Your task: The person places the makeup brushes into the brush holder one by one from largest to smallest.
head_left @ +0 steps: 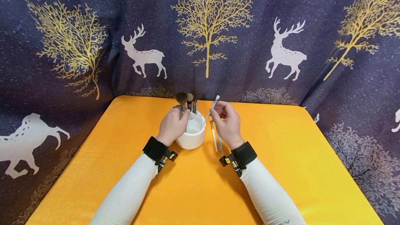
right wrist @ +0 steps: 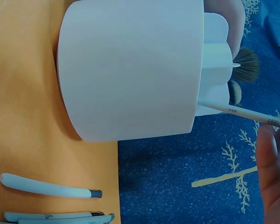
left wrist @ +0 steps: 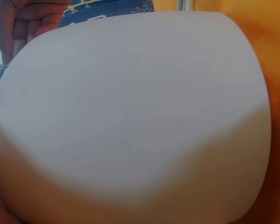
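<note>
A white round makeup brush holder with several compartments stands near the back of the table. My left hand grips its left side, thumb up near the rim; the left wrist view is filled by its white wall. With my right hand I pinch a slim white makeup brush near its upper end. This brush slants, its lower end inside the holder's rim at the right side. A large fluffy brush, a smaller round-headed brush and other dark-tipped brushes stand at the holder's back.
A few slim white brushes lie on the orange table just right of the holder, among them one nearer brush and a pair side by side. Behind the table's back edge hangs a dark blue curtain with deer and trees.
</note>
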Demonstrator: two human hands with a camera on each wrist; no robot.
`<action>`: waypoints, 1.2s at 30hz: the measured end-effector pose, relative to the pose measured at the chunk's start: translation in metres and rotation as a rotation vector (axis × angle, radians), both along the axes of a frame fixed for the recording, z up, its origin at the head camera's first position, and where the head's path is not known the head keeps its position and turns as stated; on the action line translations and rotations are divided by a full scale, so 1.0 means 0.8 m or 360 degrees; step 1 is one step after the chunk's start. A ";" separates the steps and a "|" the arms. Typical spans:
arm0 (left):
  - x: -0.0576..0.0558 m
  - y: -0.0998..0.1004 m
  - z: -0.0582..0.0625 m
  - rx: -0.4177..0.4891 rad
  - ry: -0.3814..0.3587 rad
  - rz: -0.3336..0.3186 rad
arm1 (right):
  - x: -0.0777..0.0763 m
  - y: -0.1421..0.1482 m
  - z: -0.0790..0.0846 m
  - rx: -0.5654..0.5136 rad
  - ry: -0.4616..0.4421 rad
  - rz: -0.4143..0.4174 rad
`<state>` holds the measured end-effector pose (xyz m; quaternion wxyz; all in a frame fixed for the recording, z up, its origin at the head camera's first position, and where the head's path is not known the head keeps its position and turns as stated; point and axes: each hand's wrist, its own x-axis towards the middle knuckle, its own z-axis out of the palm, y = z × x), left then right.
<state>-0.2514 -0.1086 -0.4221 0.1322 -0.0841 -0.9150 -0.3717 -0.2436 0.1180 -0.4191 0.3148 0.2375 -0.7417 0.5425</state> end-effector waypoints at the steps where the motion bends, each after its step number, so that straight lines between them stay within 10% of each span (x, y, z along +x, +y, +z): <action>1: 0.000 0.000 0.000 0.0000 0.0000 0.0000 | 0.000 0.000 0.000 0.0013 -0.0006 -0.0010; 15: 0.001 0.000 0.000 0.0002 -0.0001 0.0004 | 0.001 -0.001 0.000 0.0235 -0.0336 -0.0084; 36: 0.001 0.001 0.002 0.0016 0.0004 -0.0007 | -0.015 0.022 -0.008 0.0201 -0.0463 -0.0307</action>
